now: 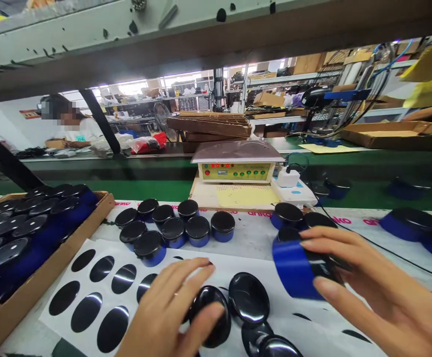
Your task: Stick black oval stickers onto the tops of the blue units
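My right hand [372,282] grips a blue cup-shaped part [294,267] with a black end, tilted on its side above the white sheet. The fingers lie over its black end and the thumb is underneath. My left hand [175,307] is over the sheet with thumb and fingers apart. Right at its fingertips is a glossy black lid [216,317], partly covered by the thumb; whether they touch, I cannot tell. Beside that lid lies another black lid [248,297], with more lids overlapping below it. A white sheet [89,277] with rows of black oval stickers extends under the left hand.
A cardboard tray [104,203] full of blue parts with black tops stands at left. Several similar parts [173,230] stand behind the sheet, others at right. Further back are a control box [236,171], a power strip [294,191] and a cable. A person [78,124] sits across.
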A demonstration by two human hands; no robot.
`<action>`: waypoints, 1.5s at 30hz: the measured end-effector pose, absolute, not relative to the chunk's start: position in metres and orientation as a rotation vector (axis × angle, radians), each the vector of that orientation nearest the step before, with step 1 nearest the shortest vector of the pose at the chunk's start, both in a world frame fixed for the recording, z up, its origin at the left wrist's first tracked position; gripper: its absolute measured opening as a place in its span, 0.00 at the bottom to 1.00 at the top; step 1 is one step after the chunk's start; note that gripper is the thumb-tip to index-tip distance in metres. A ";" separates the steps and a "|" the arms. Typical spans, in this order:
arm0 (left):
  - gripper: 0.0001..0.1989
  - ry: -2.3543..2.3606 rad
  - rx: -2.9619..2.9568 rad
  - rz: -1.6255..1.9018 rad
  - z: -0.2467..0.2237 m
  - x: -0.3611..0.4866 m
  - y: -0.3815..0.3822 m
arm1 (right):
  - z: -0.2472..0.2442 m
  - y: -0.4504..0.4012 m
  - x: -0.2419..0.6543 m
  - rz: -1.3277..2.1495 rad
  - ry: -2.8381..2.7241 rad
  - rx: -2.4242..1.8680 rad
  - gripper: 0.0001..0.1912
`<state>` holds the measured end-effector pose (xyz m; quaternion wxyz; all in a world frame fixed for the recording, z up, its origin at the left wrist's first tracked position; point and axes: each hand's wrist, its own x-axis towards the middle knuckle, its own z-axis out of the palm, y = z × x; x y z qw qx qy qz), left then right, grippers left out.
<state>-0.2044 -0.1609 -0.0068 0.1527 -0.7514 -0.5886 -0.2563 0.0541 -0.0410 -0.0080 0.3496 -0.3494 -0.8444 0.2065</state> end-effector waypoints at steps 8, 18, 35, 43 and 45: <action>0.26 -1.982 -2.009 -0.736 -0.028 -0.246 -0.161 | 0.000 -0.030 -0.088 0.813 -2.687 -0.350 0.16; 0.26 -1.801 -2.224 -0.377 -0.052 -0.264 -0.140 | -0.002 0.032 -0.076 0.473 -2.873 -0.531 0.27; 0.20 -1.773 -2.451 -0.445 -0.002 -0.225 -0.099 | 0.004 0.020 0.002 0.765 -2.970 -0.578 0.30; 0.25 -1.779 -2.936 -0.341 -0.008 -0.183 -0.044 | 0.014 0.083 0.064 0.085 -2.719 -1.221 0.22; 0.22 -1.740 -3.026 -0.377 -0.009 -0.179 -0.027 | 0.009 0.091 0.076 0.128 -2.791 -1.242 0.20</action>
